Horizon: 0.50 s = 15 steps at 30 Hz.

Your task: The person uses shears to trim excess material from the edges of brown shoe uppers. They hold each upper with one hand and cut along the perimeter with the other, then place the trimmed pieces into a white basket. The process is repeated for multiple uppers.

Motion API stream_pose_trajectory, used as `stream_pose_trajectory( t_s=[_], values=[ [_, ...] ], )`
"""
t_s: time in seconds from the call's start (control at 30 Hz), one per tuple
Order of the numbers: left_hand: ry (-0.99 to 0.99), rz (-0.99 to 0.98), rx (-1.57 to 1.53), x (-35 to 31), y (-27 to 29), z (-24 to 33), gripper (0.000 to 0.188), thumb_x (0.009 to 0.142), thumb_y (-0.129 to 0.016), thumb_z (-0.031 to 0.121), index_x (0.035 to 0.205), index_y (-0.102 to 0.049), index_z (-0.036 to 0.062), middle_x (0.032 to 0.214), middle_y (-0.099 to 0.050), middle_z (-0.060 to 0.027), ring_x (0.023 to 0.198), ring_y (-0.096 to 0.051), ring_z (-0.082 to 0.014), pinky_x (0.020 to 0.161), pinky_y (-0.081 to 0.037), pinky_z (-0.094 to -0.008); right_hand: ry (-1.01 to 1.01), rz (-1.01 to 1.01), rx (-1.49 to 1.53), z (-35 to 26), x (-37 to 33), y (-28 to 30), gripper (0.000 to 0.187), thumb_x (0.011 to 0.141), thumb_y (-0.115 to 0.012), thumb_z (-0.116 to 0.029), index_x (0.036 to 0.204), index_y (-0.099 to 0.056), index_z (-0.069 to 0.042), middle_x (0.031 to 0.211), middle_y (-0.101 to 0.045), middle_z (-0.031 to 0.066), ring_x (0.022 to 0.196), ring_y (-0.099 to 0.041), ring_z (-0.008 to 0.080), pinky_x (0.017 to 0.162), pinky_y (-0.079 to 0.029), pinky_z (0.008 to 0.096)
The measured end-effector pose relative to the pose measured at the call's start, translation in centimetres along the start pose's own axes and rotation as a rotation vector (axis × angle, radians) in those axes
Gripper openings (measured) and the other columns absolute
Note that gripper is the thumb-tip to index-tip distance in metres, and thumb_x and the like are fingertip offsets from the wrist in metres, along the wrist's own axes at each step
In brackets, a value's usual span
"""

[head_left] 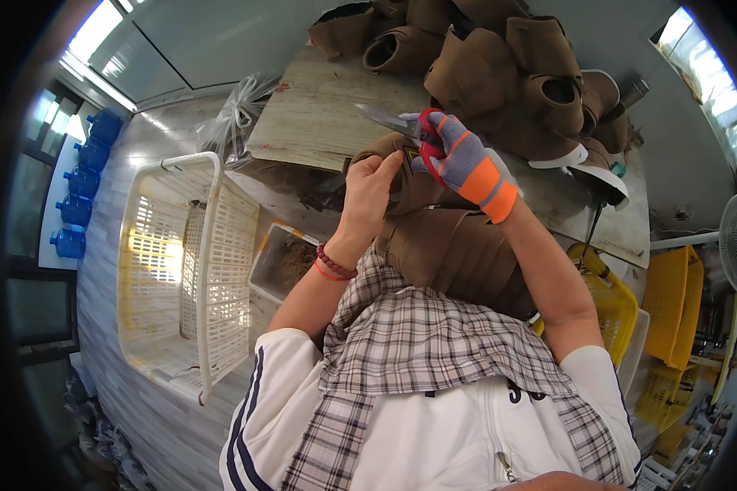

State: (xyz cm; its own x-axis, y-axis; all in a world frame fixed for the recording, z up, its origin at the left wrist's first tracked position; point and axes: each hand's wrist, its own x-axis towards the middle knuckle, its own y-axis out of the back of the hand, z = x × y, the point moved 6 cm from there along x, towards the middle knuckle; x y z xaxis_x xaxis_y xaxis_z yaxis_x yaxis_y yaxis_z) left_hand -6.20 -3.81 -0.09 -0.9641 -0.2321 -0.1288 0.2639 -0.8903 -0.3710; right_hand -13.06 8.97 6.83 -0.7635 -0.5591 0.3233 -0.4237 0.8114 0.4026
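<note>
Bare L hand (371,186) grips brown fabric pc (413,195) at near edge of wooden tbl (323,102), gloved R hand (465,164) holds red-handled scissors (393,122) just beside it, w/ brown pcs (475,74) piled toward tbl's far side, white plastic basket (208,270) L & yellow crates (667,303) R of tbl.

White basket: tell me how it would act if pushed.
The white basket is probably light for its size, as its walls are full of holes. Its thick rim suggests it is fairly stiff, and it may slide easily on the smooth-looking floor.
</note>
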Motion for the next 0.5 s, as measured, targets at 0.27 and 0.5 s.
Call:
stream_pose_trajectory(
  t_s=[0.27, 0.5],
  values=[
    [0.046, 0.038, -0.049, 0.4, 0.1, -0.6, 0.022, 0.092, -0.059, 0.021, 0.074, -0.058, 0.0078, 0.063, -0.051, 0.0045, 0.054, -0.046, -0.0048, 0.05, -0.038, -0.0206, 0.171, 0.073, -0.291, -0.8, 1.3, 0.1, 0.034, 0.068, -0.071, -0.002, 0.099, -0.058, -0.002, 0.094, -0.06, 0.0121, 0.09, -0.057, 0.028, 0.078, -0.049, 0.0343],
    [0.056, 0.003, -0.129, -1.5, -2.0, 1.9, 0.018, 0.091, -0.059, 0.021, 0.08, -0.06, 0.0065, 0.069, -0.054, 0.0033, 0.058, -0.048, -0.0055, 0.054, -0.041, -0.0216, 0.212, -0.005, -0.391, 0.3, 1.5, 0.8, 0.032, 0.067, -0.073, -0.009, 0.096, -0.06, -0.004, 0.096, -0.059, 0.0123, 0.09, -0.055, 0.031, 0.077, -0.047, 0.036]
  ],
)
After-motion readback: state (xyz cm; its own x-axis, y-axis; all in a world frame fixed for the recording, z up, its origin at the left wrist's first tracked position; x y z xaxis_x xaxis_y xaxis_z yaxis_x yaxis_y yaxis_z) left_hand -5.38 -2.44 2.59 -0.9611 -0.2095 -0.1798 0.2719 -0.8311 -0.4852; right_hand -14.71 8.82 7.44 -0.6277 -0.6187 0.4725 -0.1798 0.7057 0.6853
